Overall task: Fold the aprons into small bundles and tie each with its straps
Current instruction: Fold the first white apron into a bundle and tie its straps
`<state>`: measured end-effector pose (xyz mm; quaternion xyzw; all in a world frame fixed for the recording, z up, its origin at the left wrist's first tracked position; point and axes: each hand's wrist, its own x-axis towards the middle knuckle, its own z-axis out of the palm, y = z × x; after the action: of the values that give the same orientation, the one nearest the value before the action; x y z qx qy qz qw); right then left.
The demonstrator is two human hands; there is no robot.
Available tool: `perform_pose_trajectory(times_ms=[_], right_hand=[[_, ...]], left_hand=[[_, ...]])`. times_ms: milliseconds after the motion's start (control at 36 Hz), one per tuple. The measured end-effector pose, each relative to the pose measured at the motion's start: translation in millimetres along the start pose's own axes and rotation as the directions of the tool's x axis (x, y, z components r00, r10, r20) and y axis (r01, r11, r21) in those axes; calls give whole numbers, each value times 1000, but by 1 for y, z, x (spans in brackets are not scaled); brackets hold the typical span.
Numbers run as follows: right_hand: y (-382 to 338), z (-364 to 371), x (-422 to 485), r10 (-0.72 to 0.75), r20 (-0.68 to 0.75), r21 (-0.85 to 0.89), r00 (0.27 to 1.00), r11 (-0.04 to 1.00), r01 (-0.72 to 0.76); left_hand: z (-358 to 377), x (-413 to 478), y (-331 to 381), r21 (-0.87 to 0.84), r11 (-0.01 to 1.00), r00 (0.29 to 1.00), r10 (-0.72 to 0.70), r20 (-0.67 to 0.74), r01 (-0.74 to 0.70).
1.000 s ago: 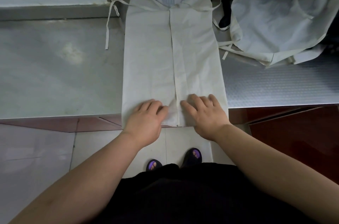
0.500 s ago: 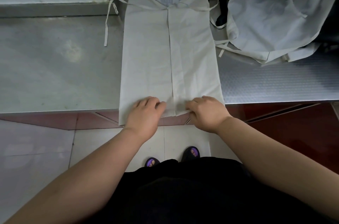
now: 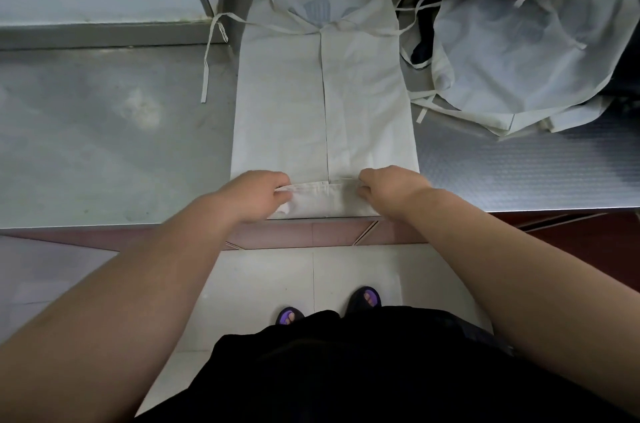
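The apron [image 3: 322,111] lies on the steel table [image 3: 104,145] as a long narrow strip, with both its sides folded in so that they meet along the middle. Its bib is at the far end and its near end is at the table edge, just in front of the person. This near end is turned over once into a short flap [image 3: 322,197]. The left hand [image 3: 256,195] and the right hand [image 3: 391,192] each hold one end of the flap, with curled fingers pinching the cloth. I judge that the rolling toward the bib is only at its beginning. If one hand goes forward faster than the other, the roll can become crooked and the bundle will be loose. The two inner edges may also slide apart, because nothing holds them in the middle. One strap [image 3: 206,66] lies free on the table at the left, but the other runs toward the pile of other aprons [image 3: 519,52], so it may catch there or pull a piece of the pile when it is needed for tying.
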<state>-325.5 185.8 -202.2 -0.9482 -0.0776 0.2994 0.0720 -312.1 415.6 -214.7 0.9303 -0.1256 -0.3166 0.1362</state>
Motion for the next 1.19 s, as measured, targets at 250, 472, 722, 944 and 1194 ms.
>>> perform_pose_trajectory(times_ms=[250, 472, 722, 944, 1194], right_hand=[[1, -5, 23, 36, 67, -112, 997, 993, -28], [2, -12, 21, 22, 71, -105, 997, 994, -15], [2, -10, 17, -25, 10, -195, 1000, 981, 26], [1, -14, 17, -27, 46, -223, 999, 974, 37], [9, -16, 8, -68, 117, -183, 991, 979, 88]], left_hand=[[-21, 24, 10, 367, 928, 995, -91, 43, 69], [-24, 30, 19, 544, 831, 984, -168, 50, 114], [-7, 25, 18, 573, 804, 987, -126, -100, 161], [-17, 20, -16, 71, 986, 988, -155, 2, 154], [-7, 15, -33, -60, 989, 990, -137, 7, 138]])
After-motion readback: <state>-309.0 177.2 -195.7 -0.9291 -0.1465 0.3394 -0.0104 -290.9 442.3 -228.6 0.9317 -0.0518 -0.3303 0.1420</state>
